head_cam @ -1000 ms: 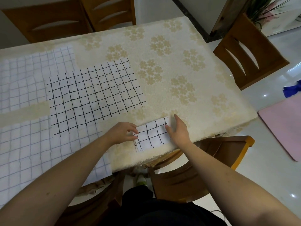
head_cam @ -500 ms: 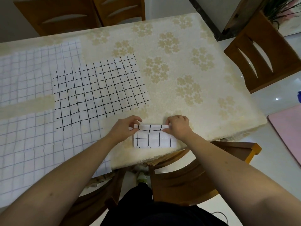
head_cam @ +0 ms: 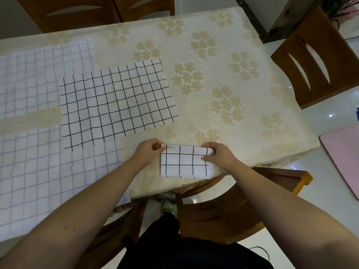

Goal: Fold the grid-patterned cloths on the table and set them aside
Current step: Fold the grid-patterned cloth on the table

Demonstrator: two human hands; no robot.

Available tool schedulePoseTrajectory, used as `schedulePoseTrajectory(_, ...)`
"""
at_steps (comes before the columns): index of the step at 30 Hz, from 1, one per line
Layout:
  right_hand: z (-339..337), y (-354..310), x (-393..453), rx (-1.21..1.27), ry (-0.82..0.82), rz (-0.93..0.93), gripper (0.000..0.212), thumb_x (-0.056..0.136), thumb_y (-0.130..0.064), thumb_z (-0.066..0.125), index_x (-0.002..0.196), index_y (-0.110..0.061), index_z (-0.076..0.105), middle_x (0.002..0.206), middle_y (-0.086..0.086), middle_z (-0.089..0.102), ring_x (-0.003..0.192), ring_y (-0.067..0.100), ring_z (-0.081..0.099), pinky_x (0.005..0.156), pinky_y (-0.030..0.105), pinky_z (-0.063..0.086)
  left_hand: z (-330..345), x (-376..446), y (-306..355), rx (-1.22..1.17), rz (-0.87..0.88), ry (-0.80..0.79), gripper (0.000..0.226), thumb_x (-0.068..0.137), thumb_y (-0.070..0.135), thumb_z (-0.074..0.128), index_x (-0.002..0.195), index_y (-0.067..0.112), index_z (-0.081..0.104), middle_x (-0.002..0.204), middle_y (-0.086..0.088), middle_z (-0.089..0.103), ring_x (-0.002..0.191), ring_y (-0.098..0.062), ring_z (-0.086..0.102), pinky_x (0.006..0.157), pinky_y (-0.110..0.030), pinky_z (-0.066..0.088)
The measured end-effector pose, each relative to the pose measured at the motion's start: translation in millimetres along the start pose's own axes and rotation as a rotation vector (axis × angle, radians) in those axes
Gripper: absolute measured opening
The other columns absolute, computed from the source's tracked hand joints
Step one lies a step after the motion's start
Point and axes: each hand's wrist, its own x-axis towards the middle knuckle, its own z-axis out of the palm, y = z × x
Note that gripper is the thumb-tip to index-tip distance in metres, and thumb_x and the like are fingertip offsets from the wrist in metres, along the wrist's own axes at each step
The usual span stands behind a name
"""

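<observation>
Folded cloth sits at six o'clock by the table edge, left hand and right hand pinching its far corners; bold-grid cloth at ten o'clock, unfolded.

The folded cloth is seen as thin, matt white fabric with black lines, faintly creased. The flat cloth is likewise matt and lightly rippled. The tablecloth is shown as cream woven fabric with a soft sheen. The chair is smooth varnished wood; the floor is glossy.
</observation>
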Motion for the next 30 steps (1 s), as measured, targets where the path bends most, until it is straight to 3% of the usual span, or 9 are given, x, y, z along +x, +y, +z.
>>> schedulePoseTrajectory(5,4,8,-11,0.063,0.048,0.113,0.042,0.085,-0.040,0.071,0.112,-0.008,0.067,0.098,0.008,0.067,0.093,0.026,0.063,0.077,0.027,0.043,-2,-4,3,-0.301,-0.098,-0.044,0.007,0.095,0.021,0.061,0.102,0.020,0.061,0.100,-0.009,0.071,0.093,-0.025,0.067,0.084,-0.037,0.058)
schedulePoseTrajectory(8,9,1,-18,0.137,0.076,0.119,0.044,0.089,-0.047,0.063,0.083,-0.004,0.057,0.078,0.014,0.058,0.071,0.024,0.054,0.064,0.029,0.038,-1,-11,9,-0.468,-0.160,-0.061,0.006,0.100,0.021,0.053,0.102,0.027,0.055,0.098,-0.016,0.069,0.081,-0.031,0.067,0.076,-0.044,0.058)
schedulePoseTrajectory(10,11,-7,-27,0.249,0.097,0.108,0.038,0.093,-0.044,0.059,0.079,-0.010,0.050,0.076,0.010,0.055,0.071,0.020,0.052,0.064,0.028,0.040,-1,-14,12,-0.529,-0.189,-0.057,0.007,0.101,0.023,0.051,0.102,0.030,0.054,0.091,-0.015,0.066,0.074,-0.028,0.061,0.069,-0.042,0.055)
schedulePoseTrajectory(14,14,-18,-43,0.507,0.079,0.096,0.024,0.097,-0.046,0.054,0.098,-0.026,0.066,0.095,-0.008,0.072,0.093,0.015,0.068,0.081,0.026,0.051,-3,-19,24,-0.636,-0.233,-0.057,0.012,0.102,0.025,0.049,0.113,0.025,0.054,0.095,-0.013,0.068,0.077,-0.026,0.065,0.069,-0.041,0.055)
schedulePoseTrajectory(16,14,-25,-49,0.555,0.076,0.131,0.040,0.093,-0.055,0.053,0.115,-0.024,0.065,0.114,-0.009,0.069,0.110,0.015,0.062,0.098,0.033,0.046,-6,-23,31,-0.678,-0.229,-0.068,0.019,0.102,0.026,0.049,0.119,0.020,0.054,0.104,-0.014,0.069,0.083,-0.024,0.068,0.067,-0.037,0.055)
schedulePoseTrajectory(18,15,-30,-54,0.600,0.126,0.161,0.054,0.085,-0.063,0.057,0.116,-0.019,0.068,0.116,-0.003,0.070,0.111,0.020,0.063,0.104,0.043,0.046,-9,-29,40,-0.709,-0.208,-0.077,0.019,0.103,0.027,0.047,0.118,0.019,0.055,0.105,-0.011,0.068,0.084,-0.021,0.067,0.067,-0.036,0.055)
schedulePoseTrajectory(22,10,-40,-74,0.722,0.243,0.149,0.024,0.095,-0.035,0.060,0.101,-0.015,0.073,0.099,0.008,0.076,0.091,0.028,0.073,0.087,0.053,0.057,-19,-46,58,-0.746,-0.218,-0.134,0.025,0.102,0.035,0.046,0.117,0.019,0.057,0.103,-0.006,0.069,0.086,-0.021,0.068,0.069,-0.036,0.055)
schedulePoseTrajectory(27,4,-42,-109,0.848,0.375,0.115,0.016,0.098,-0.024,0.058,0.107,-0.015,0.068,0.099,0.004,0.076,0.084,0.021,0.074,0.071,0.036,0.061,-24,-72,66,-0.641,-0.185,-0.348,0.024,0.098,0.030,0.056,0.118,0.018,0.062,0.111,-0.005,0.071,0.096,-0.022,0.071,0.077,-0.039,0.060)
schedulePoseTrajectory(30,2,-35,-134,0.879,0.393,0.106,0.022,0.097,-0.019,0.060,0.116,-0.012,0.067,0.104,0.005,0.075,0.092,0.023,0.073,0.081,0.041,0.060,-21,-82,79,-0.605,-0.105,-0.341,0.018,0.098,0.024,0.057,0.114,0.020,0.063,0.111,-0.002,0.070,0.097,-0.020,0.070,0.075,-0.035,0.061)
